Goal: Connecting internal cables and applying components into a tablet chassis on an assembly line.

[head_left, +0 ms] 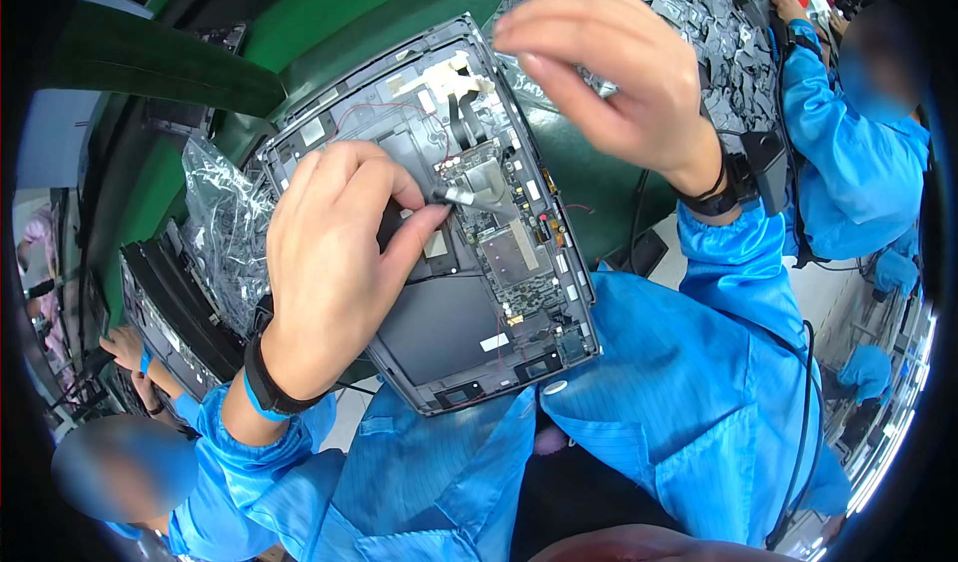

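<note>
An opened tablet-like device (439,327) lies tilted before me, its dark casing, circuit board (514,253) and thin wires exposed. Over its left half is my left hand (334,233), thumb and forefinger closed together beside the board. A small silver-and-black strip (459,197) shows right at these fingertips; whether they grip it is hard to tell. My right hand (624,78) is raised above the device's upper right corner. Its fingers are drawn together toward the thumb in a pinch, slightly blurred, and anything between them is too small to make out.
Crumpled clear plastic bags (225,233) lie left of the device, near stacked dark panels (170,302). A heap of small dark pieces (714,48) covers the upper right of the green bench (589,178). Co-workers in blue sit at both sides; a dark cord hangs at my right.
</note>
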Action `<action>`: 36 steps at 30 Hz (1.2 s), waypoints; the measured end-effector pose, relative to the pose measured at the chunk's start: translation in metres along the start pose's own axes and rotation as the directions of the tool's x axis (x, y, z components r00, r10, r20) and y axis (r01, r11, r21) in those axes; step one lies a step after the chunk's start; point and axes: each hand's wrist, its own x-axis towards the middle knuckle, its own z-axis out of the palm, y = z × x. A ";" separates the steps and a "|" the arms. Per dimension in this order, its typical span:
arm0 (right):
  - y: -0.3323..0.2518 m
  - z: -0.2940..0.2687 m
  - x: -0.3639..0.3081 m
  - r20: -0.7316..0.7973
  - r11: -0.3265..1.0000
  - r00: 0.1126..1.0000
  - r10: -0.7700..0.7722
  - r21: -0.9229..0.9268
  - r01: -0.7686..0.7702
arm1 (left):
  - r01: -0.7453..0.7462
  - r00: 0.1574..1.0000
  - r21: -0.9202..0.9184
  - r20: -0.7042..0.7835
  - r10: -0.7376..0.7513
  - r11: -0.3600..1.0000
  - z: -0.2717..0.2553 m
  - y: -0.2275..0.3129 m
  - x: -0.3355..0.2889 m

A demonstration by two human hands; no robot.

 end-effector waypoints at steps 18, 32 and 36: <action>-0.013 0.011 -0.034 -0.034 0.991 0.996 -0.088 0.097 0.091 | -0.010 0.999 -0.037 0.046 0.012 0.999 -0.007 0.006 0.021; -0.018 0.019 -0.014 -0.091 0.927 0.947 -0.307 -0.253 0.276 | 0.113 0.989 -0.403 0.135 -0.063 0.908 -0.022 -0.014 0.063; -0.018 0.028 -0.014 -0.021 0.911 0.981 -0.191 -0.376 0.169 | 0.105 0.994 -0.181 0.013 -0.105 0.978 -0.006 -0.022 0.065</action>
